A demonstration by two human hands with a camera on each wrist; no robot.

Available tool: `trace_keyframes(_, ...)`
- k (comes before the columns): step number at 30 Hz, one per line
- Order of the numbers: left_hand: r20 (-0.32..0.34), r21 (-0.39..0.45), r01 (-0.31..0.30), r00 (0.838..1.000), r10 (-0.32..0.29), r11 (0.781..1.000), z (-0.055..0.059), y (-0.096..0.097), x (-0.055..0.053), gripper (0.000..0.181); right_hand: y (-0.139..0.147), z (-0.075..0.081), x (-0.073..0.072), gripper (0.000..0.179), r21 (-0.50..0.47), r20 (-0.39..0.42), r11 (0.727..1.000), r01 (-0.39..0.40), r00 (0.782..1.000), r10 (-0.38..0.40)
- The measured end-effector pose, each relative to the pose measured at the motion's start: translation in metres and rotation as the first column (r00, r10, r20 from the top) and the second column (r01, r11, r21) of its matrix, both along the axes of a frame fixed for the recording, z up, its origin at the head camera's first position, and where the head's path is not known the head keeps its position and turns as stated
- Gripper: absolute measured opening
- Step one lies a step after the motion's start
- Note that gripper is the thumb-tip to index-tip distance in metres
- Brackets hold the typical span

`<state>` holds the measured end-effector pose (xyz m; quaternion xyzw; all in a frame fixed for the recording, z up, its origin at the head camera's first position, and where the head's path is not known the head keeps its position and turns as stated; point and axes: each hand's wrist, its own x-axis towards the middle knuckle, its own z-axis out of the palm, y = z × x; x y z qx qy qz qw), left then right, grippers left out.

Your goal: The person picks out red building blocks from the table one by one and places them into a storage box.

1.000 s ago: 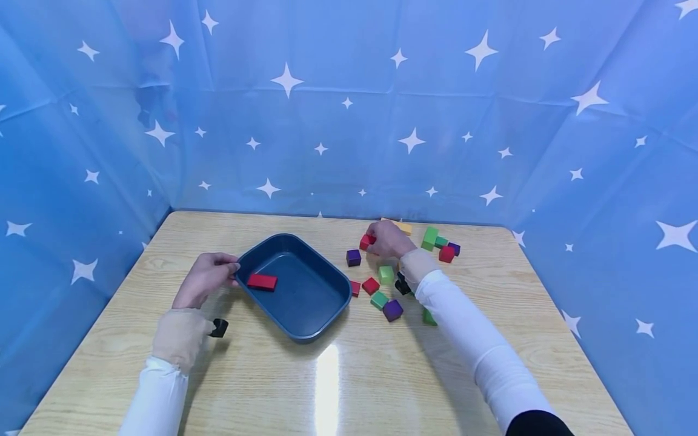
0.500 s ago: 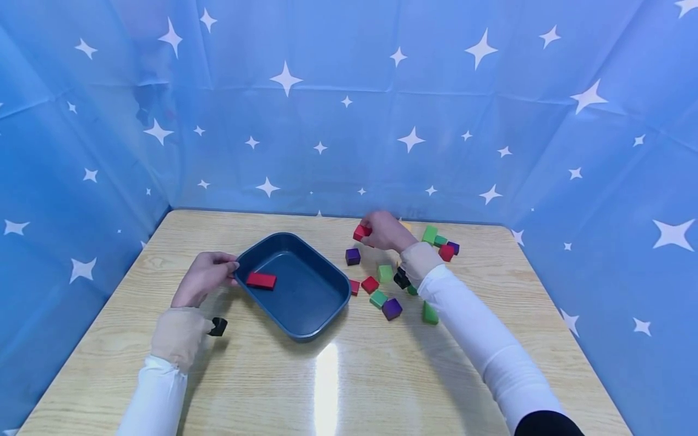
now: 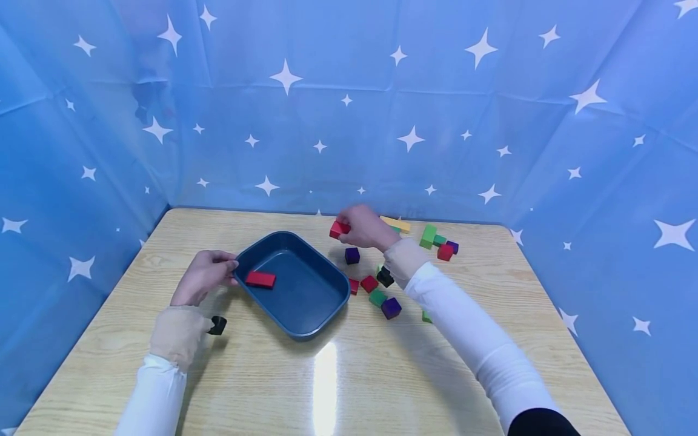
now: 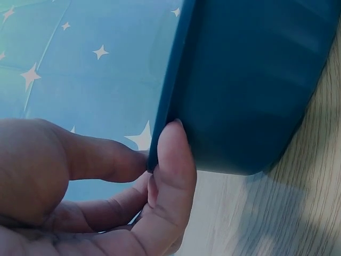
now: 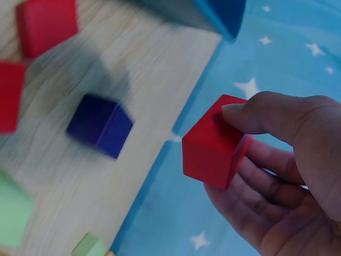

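Red block (image 5: 210,144) pinched aloft near blue tray (image 3: 305,297).

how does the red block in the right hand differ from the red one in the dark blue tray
The held block is gripped by the right hand, while the tray block lies in the tray with no hand on it. The tray block looks long and flat; the held block looks chunkier, though the hand covers part of it. Both are red with flat faces.

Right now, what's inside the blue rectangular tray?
Inside the blue rectangular tray, one red rectangular block shows. The patch directly beneath that block is covered, so I can't see there.
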<state>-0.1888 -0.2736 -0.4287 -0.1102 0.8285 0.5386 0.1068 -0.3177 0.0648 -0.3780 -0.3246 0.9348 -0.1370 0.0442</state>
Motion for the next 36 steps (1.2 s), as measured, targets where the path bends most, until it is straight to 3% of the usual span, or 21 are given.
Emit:
trace_keyframes(10,0.007,0.001,-0.001,1.000,0.001,1.000,0.000,-0.001,-0.001,0.041,-0.044,0.014,0.013,0.030,-0.012,0.016,0.999,-0.037,0.999,0.037)
trace_keyframes(20,0.017,0.000,-0.012,1.000,0.012,1.000,0.002,-0.001,-0.002,0.041,-0.086,0.021,0.019,0.031,0.012,0.007,0.992,-0.123,0.992,0.123)
trace_keyframes(29,0.019,0.004,-0.021,1.000,0.020,1.000,0.001,-0.001,-0.004,0.040,-0.116,0.006,0.019,0.030,0.052,0.035,0.985,-0.164,0.986,0.162)
trace_keyframes(36,0.015,0.002,-0.021,1.000,0.021,1.000,0.001,0.000,-0.004,0.039,-0.126,-0.013,0.021,0.033,0.092,0.111,0.987,-0.134,0.986,0.123)
